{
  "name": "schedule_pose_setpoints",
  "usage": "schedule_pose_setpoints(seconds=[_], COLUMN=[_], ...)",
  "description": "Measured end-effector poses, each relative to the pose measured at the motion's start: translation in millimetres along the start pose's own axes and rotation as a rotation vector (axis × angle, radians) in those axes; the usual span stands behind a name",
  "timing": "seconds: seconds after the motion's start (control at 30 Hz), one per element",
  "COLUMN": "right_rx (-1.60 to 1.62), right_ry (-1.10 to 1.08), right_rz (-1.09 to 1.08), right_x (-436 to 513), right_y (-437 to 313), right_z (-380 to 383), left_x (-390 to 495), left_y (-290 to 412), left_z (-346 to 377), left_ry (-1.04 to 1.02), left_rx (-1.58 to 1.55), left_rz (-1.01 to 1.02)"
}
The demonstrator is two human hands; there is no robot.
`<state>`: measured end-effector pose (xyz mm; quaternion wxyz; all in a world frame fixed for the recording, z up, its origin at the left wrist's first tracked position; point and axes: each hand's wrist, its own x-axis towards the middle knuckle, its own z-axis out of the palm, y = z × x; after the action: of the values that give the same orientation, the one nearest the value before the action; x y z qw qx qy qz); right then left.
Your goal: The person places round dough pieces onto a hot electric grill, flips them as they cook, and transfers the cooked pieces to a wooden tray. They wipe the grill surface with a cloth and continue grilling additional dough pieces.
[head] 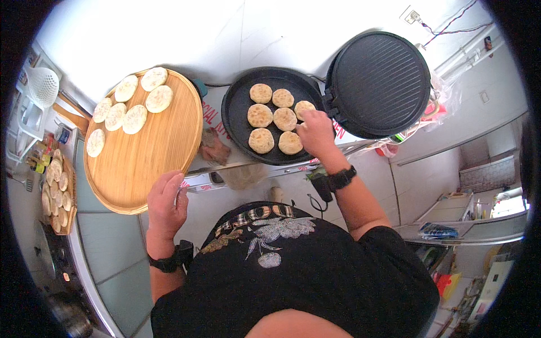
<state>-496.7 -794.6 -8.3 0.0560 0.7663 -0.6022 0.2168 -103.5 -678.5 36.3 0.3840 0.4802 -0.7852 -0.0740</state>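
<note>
My right hand [317, 134] reaches into a round black electric griddle pan [236, 133], fingers bent down at the pan's right side. Its fingertips lie close to a browned round flatbread [304, 109] and a lower flatbread [290, 143]; whether they pinch anything is hidden by the hand. Several more flatbreads [260, 115] lie flat in the pan. My left hand [167, 207] is at the near rim of a round bamboo tray [139, 173], thumb apart from the fingers, holding nothing. Paler flatbreads [134, 119] sit on the tray's far and left parts.
The griddle's ridged lid [380, 84] is hinged open to the right. A wall socket with a plug [412, 17] is behind it. Farther left, a basket of flatbreads [57, 192] stands on a counter near a white perforated ladle [42, 87]. A plastic bag [448, 99] hangs at right.
</note>
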Motion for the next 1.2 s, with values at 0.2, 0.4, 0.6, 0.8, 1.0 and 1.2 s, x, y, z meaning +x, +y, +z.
schedule_pose_setpoints(seconds=[0.2, 0.4, 0.6, 0.8, 1.0, 1.2], right_rx=[0.253, 0.262, 0.236, 0.231, 0.232, 0.23], right_ry=[-0.024, -0.027, -0.051, -0.042, -0.052, -0.063], right_rz=[0.331, 0.309, 0.327, 0.342, 0.362, 0.378], right_x=[-48.7, -74.3, -76.9, -79.4, -81.0, -83.1], right_y=[30.4, 21.2, 20.1, 23.2, 29.5, 29.7], right_z=[-17.3, -16.6, -20.2, -21.8, -25.4, -24.6], left_x=[14.1, 33.7, 42.5, 52.9, 63.1, 64.8], left_y=[4.2, 4.7, 4.2, 7.9, 12.4, 12.9], left_z=[4.4, 15.2, 26.5, 32.4, 39.8, 43.1], left_ry=[-0.002, -0.034, -0.068, -0.076, -0.093, -0.123], left_rx=[-0.013, -0.043, -0.086, -0.128, -0.14, -0.142], left_rz=[0.059, 0.127, 0.143, 0.16, 0.172, 0.163])
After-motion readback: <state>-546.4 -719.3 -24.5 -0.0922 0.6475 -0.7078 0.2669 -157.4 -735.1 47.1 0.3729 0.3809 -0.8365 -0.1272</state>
